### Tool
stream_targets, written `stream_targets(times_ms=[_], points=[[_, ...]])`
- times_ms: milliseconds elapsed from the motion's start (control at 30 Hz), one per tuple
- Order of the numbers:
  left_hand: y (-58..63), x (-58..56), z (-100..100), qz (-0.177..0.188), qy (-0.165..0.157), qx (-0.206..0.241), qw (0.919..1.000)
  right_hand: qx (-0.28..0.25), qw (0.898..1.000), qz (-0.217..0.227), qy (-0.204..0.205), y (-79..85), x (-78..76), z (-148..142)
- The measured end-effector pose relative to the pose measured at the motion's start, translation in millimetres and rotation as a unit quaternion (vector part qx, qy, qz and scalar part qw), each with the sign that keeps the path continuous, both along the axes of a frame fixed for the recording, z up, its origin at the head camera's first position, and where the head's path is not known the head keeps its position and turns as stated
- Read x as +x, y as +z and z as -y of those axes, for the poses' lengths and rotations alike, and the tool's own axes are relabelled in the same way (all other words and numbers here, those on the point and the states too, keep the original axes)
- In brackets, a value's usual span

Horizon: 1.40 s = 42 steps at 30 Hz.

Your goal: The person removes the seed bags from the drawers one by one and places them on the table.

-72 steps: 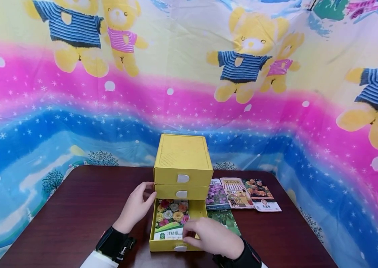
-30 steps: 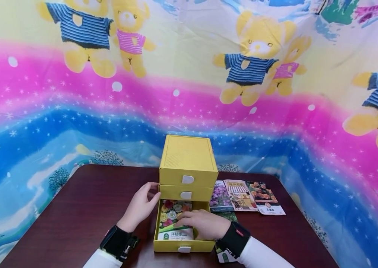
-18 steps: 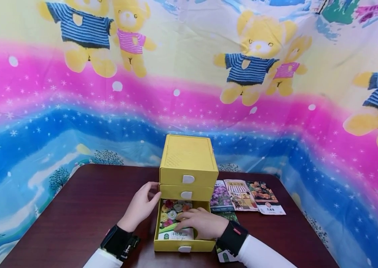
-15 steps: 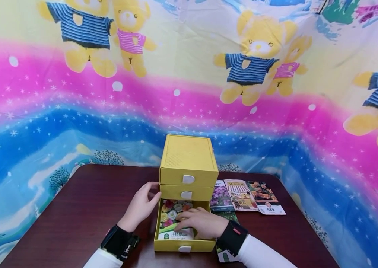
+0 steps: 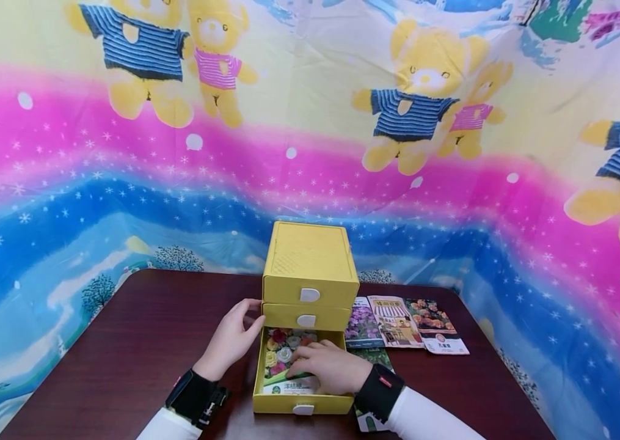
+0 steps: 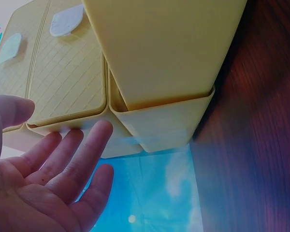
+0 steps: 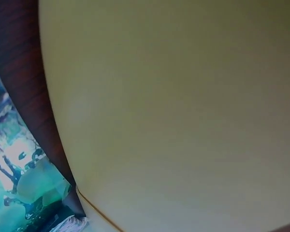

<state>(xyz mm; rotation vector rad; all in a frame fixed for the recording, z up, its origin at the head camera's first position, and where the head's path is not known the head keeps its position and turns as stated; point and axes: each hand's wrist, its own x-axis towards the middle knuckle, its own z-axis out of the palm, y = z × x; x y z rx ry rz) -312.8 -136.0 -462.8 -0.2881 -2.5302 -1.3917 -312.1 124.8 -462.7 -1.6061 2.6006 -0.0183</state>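
A yellow drawer box (image 5: 311, 250) stands on the table, its bottom drawer (image 5: 282, 403) pulled out. In that drawer lies a seed packet (image 5: 283, 354) printed with colourful roses. My right hand (image 5: 334, 366) reaches in from the right, fingers and thumb bent and pinching the packet's right part, which they partly cover. My left hand (image 5: 233, 336) is at the box's left side, fingers loosely spread along it and thumb near the middle drawer front (image 5: 282, 315). In the left wrist view the fingers (image 6: 79, 169) are at the box side. The right wrist view shows mostly a blurred yellow wall (image 7: 174, 116).
Right of the box lie more seed packets: a purple-flowered one (image 5: 363, 324), one with a striped awning (image 5: 396, 322) and an orange-flowered one (image 5: 437, 324). A green packet (image 5: 372, 355) is partly under my right wrist. A patterned cloth (image 5: 288, 122) hangs behind the dark table (image 5: 178, 318).
My right hand has moved from above the drawer's front right down onto the rose packet. The packet has just shifted slightly under the fingers. My left hand keeps its place by the box.
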Motion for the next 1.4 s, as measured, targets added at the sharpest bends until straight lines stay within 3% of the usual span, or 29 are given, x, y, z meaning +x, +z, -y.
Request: stream_targets(times_ms=[300, 700, 1000, 1100, 1267, 1400], points=[[1.1, 0.2, -0.4, -0.003, -0.001, 0.004, 1.0, -0.012, 1.0, 0.003, 0.012, -0.5, -0.1, 0.9], [-0.6, -0.4, 0.3, -0.015, -0.002, -0.004, 0.9999, -0.021, 0.994, 0.105, -0.011, 4.5, -0.9, -4.1], [0.2, -0.4, 0.4, -0.01, 0.0, -0.007, 0.9999, -0.077, 0.983, 0.165, -0.036, 5.2, -0.9, -8.1], [0.7, -0.5, 0.1, -0.005, 0.001, -0.006, 1.0, -0.099, 0.984, 0.145, -0.042, 3.4, -1.0, -9.3], [0.7, -0.3, 0.0, -0.006, 0.002, -0.008, 0.9999, -0.124, 0.99, 0.063, -0.037, 2.7, -0.4, -8.1], [0.6, -0.1, 0.3, -0.007, -0.001, -0.009, 0.9999, -0.153, 0.988, 0.0, -0.027, 4.9, 1.1, -7.0]])
